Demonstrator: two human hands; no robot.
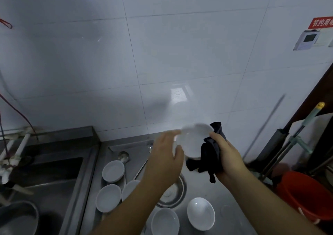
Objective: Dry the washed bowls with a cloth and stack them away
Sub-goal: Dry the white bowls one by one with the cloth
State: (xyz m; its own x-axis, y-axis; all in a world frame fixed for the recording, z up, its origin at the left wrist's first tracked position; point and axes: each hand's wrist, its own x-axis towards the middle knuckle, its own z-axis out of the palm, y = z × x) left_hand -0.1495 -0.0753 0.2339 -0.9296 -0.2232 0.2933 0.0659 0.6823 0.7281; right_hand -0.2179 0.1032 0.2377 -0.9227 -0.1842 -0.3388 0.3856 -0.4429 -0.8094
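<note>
I hold a white bowl (193,141) up in front of the tiled wall, tilted with its inside toward me. My left hand (164,161) grips its left rim, thumb on the near side. My right hand (228,155) holds a dark cloth (210,155) against the bowl's right edge; the cloth hangs down below the bowl. Several white bowls lie on the steel counter: one at the upper left (113,170), one below it (108,197), one partly behind my left forearm (129,188), and two near the bottom (164,221) (201,213).
A steel sink basin (54,177) with pipes lies on the left, a metal pot (18,218) at the bottom left. A ladle (123,156) and a round steel lid (173,193) rest on the counter. A red bucket (304,197) and mop handles (302,126) stand on the right.
</note>
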